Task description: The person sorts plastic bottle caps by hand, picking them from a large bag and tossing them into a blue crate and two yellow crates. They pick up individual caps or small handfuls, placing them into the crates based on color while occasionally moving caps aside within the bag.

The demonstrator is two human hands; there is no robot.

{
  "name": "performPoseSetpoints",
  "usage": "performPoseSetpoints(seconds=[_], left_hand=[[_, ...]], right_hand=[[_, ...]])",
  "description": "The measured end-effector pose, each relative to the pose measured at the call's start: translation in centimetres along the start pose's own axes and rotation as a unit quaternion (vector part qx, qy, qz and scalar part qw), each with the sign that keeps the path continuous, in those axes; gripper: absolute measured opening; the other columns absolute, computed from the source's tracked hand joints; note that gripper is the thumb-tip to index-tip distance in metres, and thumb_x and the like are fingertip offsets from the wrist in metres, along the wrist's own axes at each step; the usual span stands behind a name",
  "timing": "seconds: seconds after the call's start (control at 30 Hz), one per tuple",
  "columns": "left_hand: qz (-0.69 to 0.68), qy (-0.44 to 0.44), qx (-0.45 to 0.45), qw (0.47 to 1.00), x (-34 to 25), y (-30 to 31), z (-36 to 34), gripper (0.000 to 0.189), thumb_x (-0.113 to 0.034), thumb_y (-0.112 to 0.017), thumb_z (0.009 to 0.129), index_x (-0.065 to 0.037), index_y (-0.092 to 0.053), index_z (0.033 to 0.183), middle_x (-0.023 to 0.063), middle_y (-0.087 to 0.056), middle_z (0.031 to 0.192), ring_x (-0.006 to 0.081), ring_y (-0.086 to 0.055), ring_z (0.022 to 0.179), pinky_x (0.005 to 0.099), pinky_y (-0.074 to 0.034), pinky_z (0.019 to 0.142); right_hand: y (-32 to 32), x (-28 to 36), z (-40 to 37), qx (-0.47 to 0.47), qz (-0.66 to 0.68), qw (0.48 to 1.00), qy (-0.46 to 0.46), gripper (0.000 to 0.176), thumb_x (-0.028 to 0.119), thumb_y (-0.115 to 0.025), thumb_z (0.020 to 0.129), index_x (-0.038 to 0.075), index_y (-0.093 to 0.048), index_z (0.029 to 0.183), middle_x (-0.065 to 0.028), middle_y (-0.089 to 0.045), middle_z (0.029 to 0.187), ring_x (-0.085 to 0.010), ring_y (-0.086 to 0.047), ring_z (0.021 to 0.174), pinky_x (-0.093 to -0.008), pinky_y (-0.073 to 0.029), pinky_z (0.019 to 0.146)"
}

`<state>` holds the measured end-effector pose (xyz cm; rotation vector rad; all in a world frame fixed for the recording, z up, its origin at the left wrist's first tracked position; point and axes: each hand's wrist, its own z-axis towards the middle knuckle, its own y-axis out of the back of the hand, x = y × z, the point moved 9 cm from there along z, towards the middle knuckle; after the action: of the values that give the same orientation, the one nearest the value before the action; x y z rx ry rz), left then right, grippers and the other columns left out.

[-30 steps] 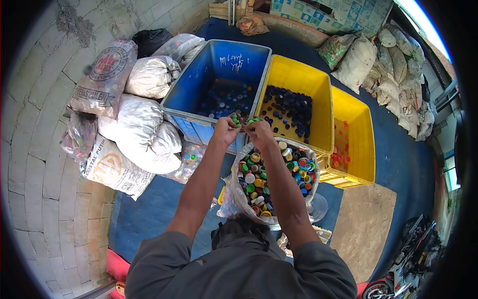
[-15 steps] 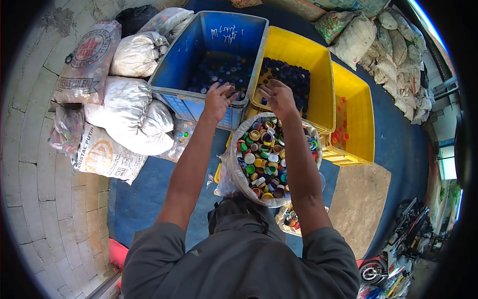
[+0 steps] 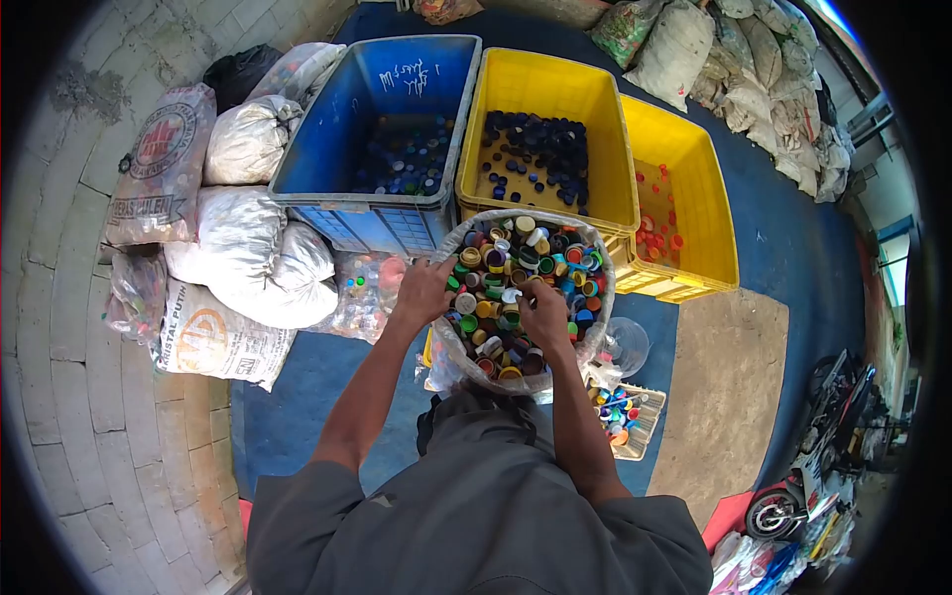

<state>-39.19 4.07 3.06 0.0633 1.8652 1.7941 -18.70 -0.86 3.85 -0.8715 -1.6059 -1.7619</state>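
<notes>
A round container lined with a whitish sack (image 3: 603, 327) is full of mixed coloured bottle caps (image 3: 496, 342). My left hand (image 3: 424, 291) is at its left rim, fingers curled over the edge. Over the caps, right of the middle, my right hand (image 3: 544, 315) reaches down with bent fingers; a white cap (image 3: 511, 296) lies by its fingertips, and whether they grip anything is hidden. Behind stand a blue crate (image 3: 347, 183) with dark and mixed caps, a yellow crate (image 3: 555, 79) with dark blue caps, and another yellow crate (image 3: 699, 198) with red caps.
Filled sacks (image 3: 248, 248) are piled at the left beside a tiled floor. A small tray (image 3: 650, 421) of coloured items and a clear round tub (image 3: 627, 345) are right of the container. More sacks (image 3: 674, 59) lie at the back right; a motorcycle (image 3: 778, 511) is at the lower right.
Both hands have come down and back from in front of the blue and yellow crates to the container of caps. The fingers, spread before, are now bent. The view has shifted.
</notes>
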Motion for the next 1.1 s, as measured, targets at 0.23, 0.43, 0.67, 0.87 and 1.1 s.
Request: performPoseSetpoints(seconds=[0.23, 0.43, 0.67, 0.87, 1.1], left_hand=[[0.018, 0.004, -0.013, 1.000, 0.3, -0.8, 0.0, 0.064, -0.019, -0.078, 0.069, -0.006, -0.053, 0.127, 0.0145, -0.066, 0.102, 0.0343, -0.058, 0.098, 0.0430, -0.046, 0.088], [0.002, 0.052, -0.051, 0.997, 0.5, -0.5, -0.4, 0.057, -0.016, -0.075, 0.070, -0.001, -0.053, 0.120, 0.0211, -0.065, 0.102, 0.0399, -0.058, 0.096, 0.0457, -0.045, 0.089], [-0.048, 0.052, -0.047, 0.996, 1.1, -0.4, -0.3, 0.053, -0.010, -0.071, 0.069, -0.002, -0.056, 0.120, 0.0200, -0.066, 0.097, 0.0415, -0.058, 0.092, 0.0467, -0.046, 0.087], [-0.041, 0.053, -0.036, 0.997, 0.9, -0.6, -0.6, 0.038, -0.016, -0.073, 0.075, -0.007, -0.064, 0.110, 0.0103, -0.069, 0.096, 0.0327, -0.058, 0.098, 0.0439, -0.046, 0.086], [-0.274, 0.111, -0.159, 0.942, 2.0, 1.2, -1.2, 0.028, -0.013, -0.071, 0.081, -0.006, -0.065, 0.108, 0.0084, -0.069, 0.094, 0.0240, -0.064, 0.087, 0.0382, -0.051, 0.074]], right_hand=[[-2.5, 1.4, 1.8, 0.009, -0.065, 0.994, 0.087, 0.020, 0.011, -0.069, 0.077, 0.005, -0.067, 0.096, -0.0161, -0.062, 0.090, -0.0340, -0.061, 0.088, -0.0425, -0.049, 0.078], [-5.5, 1.7, 3.7, 0.053, -0.200, 0.977, 0.044, 0.025, 0.023, -0.069, 0.078, 0.006, -0.070, 0.097, -0.0199, -0.062, 0.094, -0.0362, -0.061, 0.091, -0.0459, -0.049, 0.081], [-5.0, 0.5, 3.7, 0.039, -0.103, 0.994, -0.008, 0.026, 0.025, -0.070, 0.079, 0.007, -0.071, 0.097, -0.0169, -0.063, 0.092, -0.0334, -0.061, 0.090, -0.0432, -0.049, 0.081], [-0.2, -2.2, 1.7, 0.002, 0.237, 0.955, -0.180, 0.028, 0.024, -0.070, 0.083, -0.002, -0.068, 0.094, -0.0078, -0.066, 0.086, -0.0144, -0.059, 0.074, -0.0310, -0.048, 0.069], [-0.4, -4.0, -0.8, -0.006, 0.526, 0.824, -0.209, 0.012, 0.014, -0.060, 0.089, 0.002, -0.058, 0.090, -0.0045, -0.061, 0.092, -0.0139, -0.060, 0.080, -0.0326, -0.054, 0.075]])
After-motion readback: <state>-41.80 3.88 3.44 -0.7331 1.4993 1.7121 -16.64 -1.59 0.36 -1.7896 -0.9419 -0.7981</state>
